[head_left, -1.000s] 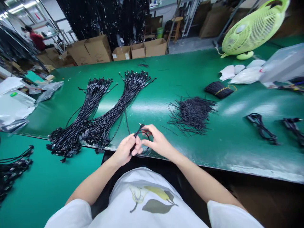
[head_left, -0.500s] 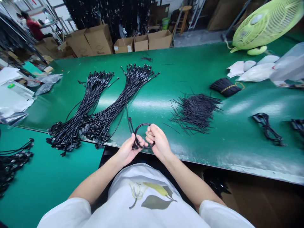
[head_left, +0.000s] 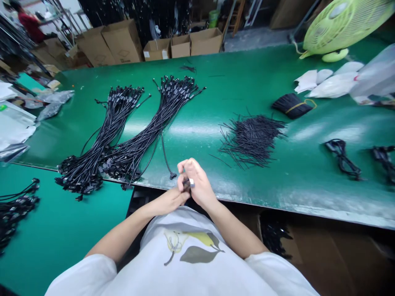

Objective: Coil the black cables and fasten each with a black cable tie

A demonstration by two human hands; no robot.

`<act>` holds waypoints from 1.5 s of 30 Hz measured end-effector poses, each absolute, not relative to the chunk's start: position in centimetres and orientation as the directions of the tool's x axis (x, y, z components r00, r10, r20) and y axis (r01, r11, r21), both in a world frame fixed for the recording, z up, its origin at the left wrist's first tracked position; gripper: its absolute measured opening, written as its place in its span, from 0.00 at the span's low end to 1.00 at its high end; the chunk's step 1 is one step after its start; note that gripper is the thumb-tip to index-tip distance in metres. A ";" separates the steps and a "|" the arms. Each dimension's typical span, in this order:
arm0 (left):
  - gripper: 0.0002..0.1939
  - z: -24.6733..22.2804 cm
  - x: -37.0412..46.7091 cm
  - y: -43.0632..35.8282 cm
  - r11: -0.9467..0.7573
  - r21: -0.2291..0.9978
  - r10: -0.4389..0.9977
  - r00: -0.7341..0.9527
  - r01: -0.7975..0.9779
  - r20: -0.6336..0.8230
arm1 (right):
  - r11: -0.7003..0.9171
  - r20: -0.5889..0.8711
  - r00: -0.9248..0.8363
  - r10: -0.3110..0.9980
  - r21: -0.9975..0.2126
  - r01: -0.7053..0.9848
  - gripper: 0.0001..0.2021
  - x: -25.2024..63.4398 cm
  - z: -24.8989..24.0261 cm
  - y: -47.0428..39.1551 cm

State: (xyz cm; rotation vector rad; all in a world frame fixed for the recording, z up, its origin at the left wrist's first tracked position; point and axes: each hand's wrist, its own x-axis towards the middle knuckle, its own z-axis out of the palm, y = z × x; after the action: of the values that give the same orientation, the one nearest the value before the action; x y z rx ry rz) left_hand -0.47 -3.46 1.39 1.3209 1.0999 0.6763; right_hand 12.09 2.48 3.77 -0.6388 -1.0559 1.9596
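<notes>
My two hands meet at the table's front edge, in front of the white shirt. My left hand (head_left: pixel 171 201) lies low with its fingers tucked against the other palm. My right hand (head_left: pixel 199 183) is curled above it. Between them is a black cable (head_left: pixel 186 186), mostly hidden by the fingers, with a small pale end piece at my right palm. Just left of the fingers, a black plug (head_left: pixel 173 176) on a single cable rests on the table. That cable runs up to the nearer of two bundles of black cables (head_left: pixel 160 115); the other bundle (head_left: pixel 108 127) lies left.
A loose pile of short black ties (head_left: pixel 256 139) lies right of my hands, with a yellow-banded bundle of ties (head_left: pixel 291 106) behind it. A coiled cable (head_left: pixel 342 158) is farther right. A green fan (head_left: pixel 342 24) and plastic bags stand at the back right. Cardboard boxes (head_left: pixel 123 43) line the far side.
The cable loop that showed between my hands is now gathered in and mostly covered by them. My left hand has turned over and moved under my right. The view has shifted slightly.
</notes>
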 end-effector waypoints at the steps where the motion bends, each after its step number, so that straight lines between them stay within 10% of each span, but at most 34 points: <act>1: 0.29 1.3 -0.4 -3.6 0.182 0.962 0.871 0.420 0.204 -0.254 | -0.342 -0.049 -0.551 0.833 -0.829 -0.443 0.19 12.1 3.9 2.3; 6: 0.30 1.1 0.7 -4.0 0.297 0.952 0.866 0.441 -0.072 -0.237 | -0.509 -0.126 -0.596 0.793 -0.674 -0.536 0.24 12.4 5.0 2.9; 13: 0.21 2.6 3.0 -3.9 0.618 0.586 0.781 0.493 -0.524 -0.383 | -0.597 -0.211 -0.655 0.726 -0.665 -0.448 0.25 12.4 4.8 5.3; 18: 0.19 3.2 2.6 -3.1 0.469 0.634 0.879 0.253 -0.615 -0.405 | 0.136 0.165 -0.328 0.930 -0.985 -0.111 0.20 15.3 3.4 6.4; 22: 0.20 3.1 1.8 -2.7 0.550 0.663 0.835 0.357 -0.508 -0.419 | 0.825 0.488 -0.730 0.478 -0.535 0.183 0.18 18.4 3.5 6.6; 28: 0.19 3.0 1.6 -3.1 0.607 0.743 0.736 0.553 -0.282 -0.391 | 1.000 0.318 -0.948 0.013 -0.011 0.010 0.22 19.5 3.8 7.2; 45: 0.18 2.4 2.4 -1.4 0.349 0.903 0.827 0.370 0.252 -0.423 | 0.979 0.350 -0.936 -0.019 0.195 0.053 0.14 21.8 2.4 6.6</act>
State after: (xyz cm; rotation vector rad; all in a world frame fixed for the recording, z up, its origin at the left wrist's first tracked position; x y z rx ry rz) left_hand 2.38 -1.38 2.42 1.1967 1.1727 0.5121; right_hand 21.77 6.57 2.36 -0.0245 -2.7685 -0.2865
